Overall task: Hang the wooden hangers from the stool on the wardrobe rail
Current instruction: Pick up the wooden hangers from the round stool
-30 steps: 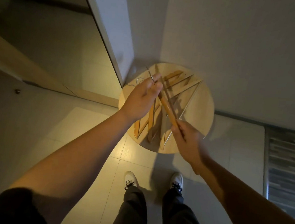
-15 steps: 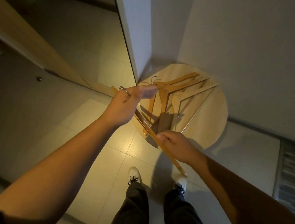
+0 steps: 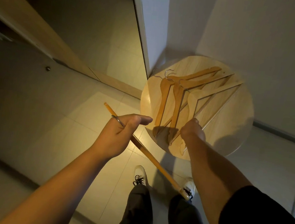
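Observation:
A round wooden stool (image 3: 231,122) stands against the wall with several wooden hangers (image 3: 176,96) piled on it, metal hooks pointing to the far left. My left hand (image 3: 121,134) is shut on one wooden hanger (image 3: 158,164) held clear of the stool over the floor. That hanger is seen edge-on, and its hook pokes out between my fingers. My right hand (image 3: 193,132) rests knuckles-up on the near ends of the piled hangers, with its fingers curled under and hidden. No wardrobe rail is in view.
A white upright panel (image 3: 150,31) rises just left of the stool, with a dim wardrobe opening and a wooden edge (image 3: 34,27) further left. The floor is pale tile. My two shoes (image 3: 140,175) stand just before the stool.
My left hand has carried the hanger down and left, away from the stool. My right hand let go of it and went back to the pile. The view swung left.

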